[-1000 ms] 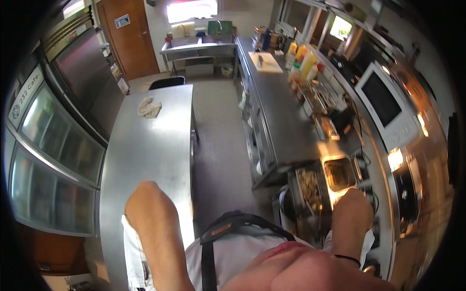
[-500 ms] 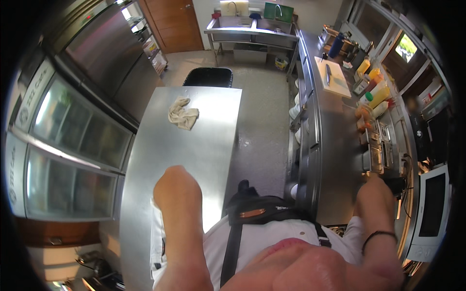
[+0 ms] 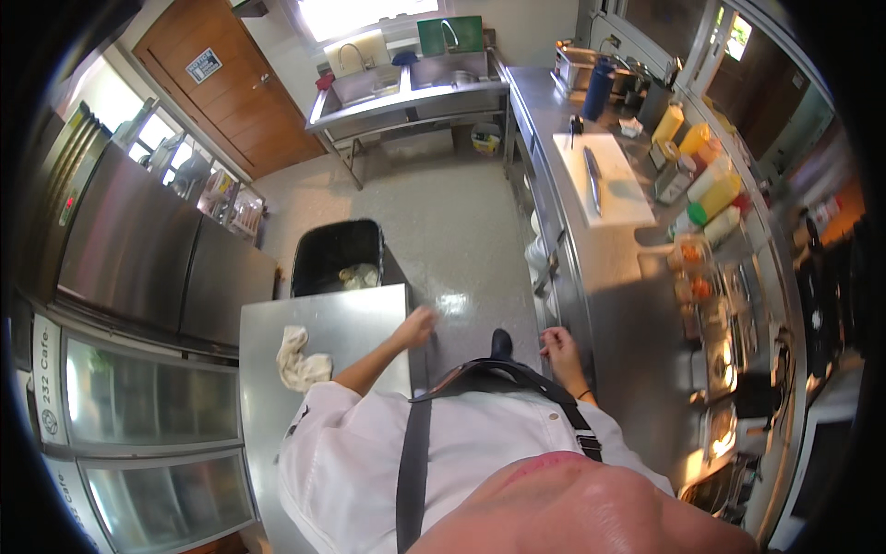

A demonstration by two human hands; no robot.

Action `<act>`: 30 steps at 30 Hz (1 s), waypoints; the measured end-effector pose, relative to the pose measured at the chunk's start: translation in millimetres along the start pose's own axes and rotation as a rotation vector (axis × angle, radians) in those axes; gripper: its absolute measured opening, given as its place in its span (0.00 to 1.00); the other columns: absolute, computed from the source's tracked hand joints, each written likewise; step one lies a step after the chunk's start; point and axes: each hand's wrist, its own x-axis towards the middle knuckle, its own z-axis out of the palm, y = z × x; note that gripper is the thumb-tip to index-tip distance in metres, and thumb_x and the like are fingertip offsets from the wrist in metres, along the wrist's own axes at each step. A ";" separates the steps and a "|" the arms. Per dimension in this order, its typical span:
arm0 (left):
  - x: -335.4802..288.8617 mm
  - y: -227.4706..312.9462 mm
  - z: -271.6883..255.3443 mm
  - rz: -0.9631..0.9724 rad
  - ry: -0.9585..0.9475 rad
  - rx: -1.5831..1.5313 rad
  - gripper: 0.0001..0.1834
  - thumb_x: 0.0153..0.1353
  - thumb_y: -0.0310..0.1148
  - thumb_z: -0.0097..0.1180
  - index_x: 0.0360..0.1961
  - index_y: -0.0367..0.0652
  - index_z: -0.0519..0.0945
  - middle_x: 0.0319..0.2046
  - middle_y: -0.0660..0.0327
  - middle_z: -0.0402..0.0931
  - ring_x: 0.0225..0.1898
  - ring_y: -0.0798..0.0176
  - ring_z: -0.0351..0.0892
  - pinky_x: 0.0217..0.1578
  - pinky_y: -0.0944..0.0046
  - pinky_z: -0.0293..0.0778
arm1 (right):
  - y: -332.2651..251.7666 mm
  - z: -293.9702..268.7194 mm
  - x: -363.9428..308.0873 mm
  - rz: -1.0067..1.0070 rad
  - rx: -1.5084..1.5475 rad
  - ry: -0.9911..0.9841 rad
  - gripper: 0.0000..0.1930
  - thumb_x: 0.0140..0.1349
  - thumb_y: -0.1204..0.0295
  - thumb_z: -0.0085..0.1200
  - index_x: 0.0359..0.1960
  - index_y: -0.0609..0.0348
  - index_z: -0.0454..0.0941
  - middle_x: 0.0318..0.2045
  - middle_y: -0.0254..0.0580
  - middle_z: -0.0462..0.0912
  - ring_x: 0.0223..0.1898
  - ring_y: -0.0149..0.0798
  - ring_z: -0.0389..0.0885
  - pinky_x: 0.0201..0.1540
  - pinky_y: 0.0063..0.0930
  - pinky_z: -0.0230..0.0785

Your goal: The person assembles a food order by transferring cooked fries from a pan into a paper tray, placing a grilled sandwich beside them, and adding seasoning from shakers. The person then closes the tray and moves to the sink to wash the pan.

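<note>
My left hand (image 3: 417,328) is off the right edge of the steel table (image 3: 365,337), over the aisle. It is smeared by motion, so its fingers cannot be read. Close to the front edge of the right counter, my right hand (image 3: 560,354) hangs with its fingers loosely bent and apart, and no object shows in it. A crumpled off-white cloth (image 3: 303,362) lies on the table, left of my left forearm. On the counter ahead, a knife (image 3: 593,181) rests on a white cutting board (image 3: 604,180).
Past the table's far end stands a black bin (image 3: 337,254) with some waste inside. A double sink (image 3: 406,88) is at the back. Bottles (image 3: 715,194) and food containers (image 3: 692,268) line the right counter (image 3: 614,323). Glass-door fridges (image 3: 152,392) stand on the left.
I have moved forward, so the cloth, bin and cutting board are nearer. My left hand has swung right, off the table; my right hand has come away from the counter's pans toward the aisle.
</note>
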 end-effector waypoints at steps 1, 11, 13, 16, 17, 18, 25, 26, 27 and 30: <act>-1.5 -25.0 11.6 -0.077 0.018 -0.147 0.11 0.67 0.26 0.57 0.49 0.41 0.79 0.48 0.51 0.76 0.50 0.49 0.79 0.49 0.56 0.78 | 7.7 3.4 33.8 0.007 0.033 -0.037 0.12 0.76 0.65 0.52 0.47 0.61 0.79 0.35 0.36 0.83 0.31 0.27 0.82 0.35 0.24 0.75; 103.7 -105.3 -22.6 -0.544 0.578 -0.408 0.09 0.68 0.30 0.57 0.45 0.39 0.84 0.40 0.54 0.81 0.42 0.56 0.83 0.45 0.60 0.78 | -150.9 83.1 409.2 -0.301 -0.281 -0.600 0.16 0.75 0.60 0.52 0.44 0.64 0.80 0.30 0.42 0.84 0.31 0.34 0.82 0.38 0.30 0.74; 140.3 -134.2 -28.9 -0.555 0.643 -0.510 0.09 0.69 0.30 0.57 0.45 0.39 0.85 0.40 0.54 0.81 0.42 0.59 0.83 0.45 0.61 0.78 | -162.6 101.9 479.7 -0.280 -0.268 -0.640 0.17 0.74 0.60 0.52 0.44 0.65 0.81 0.31 0.44 0.84 0.32 0.35 0.83 0.39 0.31 0.75; 214.8 -158.2 -85.8 -0.553 0.641 -0.743 0.11 0.74 0.33 0.56 0.52 0.40 0.82 0.41 0.63 0.82 0.35 0.70 0.81 0.37 0.69 0.78 | -144.3 120.4 568.2 -0.306 -0.450 -0.594 0.17 0.74 0.60 0.52 0.45 0.65 0.81 0.33 0.44 0.85 0.33 0.35 0.84 0.39 0.33 0.76; 249.2 -157.2 -124.9 -0.431 0.664 -0.745 0.12 0.75 0.34 0.56 0.53 0.40 0.82 0.41 0.63 0.82 0.37 0.70 0.81 0.39 0.68 0.77 | -131.8 121.3 590.7 -0.374 -0.597 -0.535 0.17 0.74 0.60 0.52 0.45 0.65 0.80 0.33 0.43 0.85 0.32 0.35 0.85 0.39 0.33 0.77; 282.9 -148.1 -171.4 -0.464 0.628 -0.791 0.13 0.75 0.35 0.55 0.53 0.40 0.82 0.41 0.63 0.82 0.38 0.70 0.80 0.41 0.68 0.76 | -119.4 121.8 612.3 -0.355 -0.793 -0.462 0.17 0.74 0.60 0.53 0.46 0.65 0.80 0.33 0.43 0.85 0.32 0.35 0.85 0.38 0.33 0.77; 438.8 10.3 -558.9 0.657 0.876 -0.372 0.17 0.77 0.33 0.46 0.55 0.35 0.81 0.58 0.49 0.80 0.52 0.51 0.80 0.52 0.57 0.75 | -41.7 96.2 685.4 0.341 -0.297 -0.370 0.13 0.75 0.62 0.53 0.46 0.60 0.80 0.33 0.36 0.84 0.27 0.28 0.82 0.32 0.26 0.76; 448.2 36.3 -590.7 0.793 0.963 -0.199 0.17 0.76 0.34 0.45 0.55 0.37 0.81 0.53 0.51 0.81 0.50 0.50 0.80 0.50 0.56 0.76 | -37.2 96.0 698.4 0.427 -0.250 -0.296 0.13 0.75 0.62 0.53 0.46 0.59 0.80 0.33 0.35 0.83 0.27 0.27 0.82 0.32 0.25 0.76; 459.0 58.7 -619.3 0.954 0.925 -0.238 0.17 0.76 0.38 0.46 0.55 0.42 0.82 0.55 0.57 0.81 0.51 0.54 0.79 0.52 0.57 0.74 | -35.2 95.6 712.4 0.446 -0.193 -0.268 0.13 0.76 0.61 0.52 0.45 0.58 0.80 0.32 0.34 0.83 0.27 0.26 0.81 0.31 0.23 0.75; 503.0 102.4 -673.4 1.200 0.932 -0.379 0.19 0.75 0.51 0.49 0.56 0.58 0.84 0.59 0.74 0.79 0.55 0.67 0.75 0.56 0.59 0.66 | -31.8 104.7 771.6 0.466 -0.150 -0.238 0.13 0.76 0.60 0.52 0.45 0.57 0.80 0.33 0.35 0.83 0.28 0.27 0.82 0.30 0.23 0.75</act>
